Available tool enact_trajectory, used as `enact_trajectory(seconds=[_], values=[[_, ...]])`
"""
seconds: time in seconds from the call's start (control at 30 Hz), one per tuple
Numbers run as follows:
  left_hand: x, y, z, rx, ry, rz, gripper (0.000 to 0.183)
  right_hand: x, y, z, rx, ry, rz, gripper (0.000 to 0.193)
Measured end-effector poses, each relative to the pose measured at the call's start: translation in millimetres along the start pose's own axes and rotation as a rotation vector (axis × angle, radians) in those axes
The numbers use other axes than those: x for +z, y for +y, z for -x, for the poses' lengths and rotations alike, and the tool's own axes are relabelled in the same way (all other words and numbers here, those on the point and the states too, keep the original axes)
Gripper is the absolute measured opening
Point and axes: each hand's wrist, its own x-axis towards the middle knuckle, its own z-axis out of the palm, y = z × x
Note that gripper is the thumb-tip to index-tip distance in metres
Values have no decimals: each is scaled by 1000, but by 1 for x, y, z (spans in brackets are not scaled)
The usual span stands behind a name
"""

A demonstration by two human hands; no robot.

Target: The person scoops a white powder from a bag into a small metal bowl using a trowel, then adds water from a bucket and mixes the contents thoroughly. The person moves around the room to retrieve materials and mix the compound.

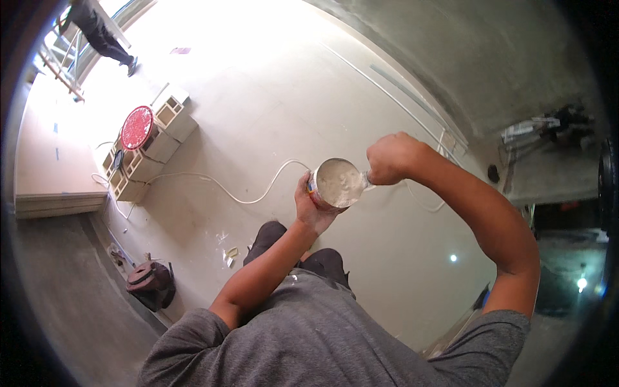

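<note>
Pale floor [251, 135] lies beneath an open can [312, 183] of whitish paste [340, 186] at the body's twelve o'clock; the left hand [313, 210] grips its eight-o'clock side, seemingly for steadiness, while the right hand [396, 160] clenches an apparent handle [368, 182] at three.

You are in what looks like a building site, an unfinished room: the wall [451, 55] is bare, patchy grey, and the floor [258, 122] is plain. Hollow blocks [162, 147] sit near 1 flat stack of boards [57, 169], a white cable [245, 202] trails loose, and your tin [313, 183] holds pale, thick paste [340, 182].
</note>
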Motion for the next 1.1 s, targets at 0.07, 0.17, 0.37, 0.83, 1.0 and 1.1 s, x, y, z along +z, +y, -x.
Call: enact_trajectory(seconds=[0.07,0.17,0.37,0.83,1.0,1.1], values=[[7,26,-26,92,20,2,69,-34,7,-25,-49,-99,-11,35],[18,70,-75,197,44,1,73,-88,22,-61,-139,-254,-76,40],[57,173,-170,279,-56,59,73,-201,51,-156,-149,-304,-267,37],[151,425,-307,462,-135,55,71,-460,100,-293,-350,433,301,22],[164,496,-372,547,-95,71,71,-522,131,-389,-487,477,333,30],[183,527,-432,624,-102,98,71,-562,157,-458,-584,437,424,27]])
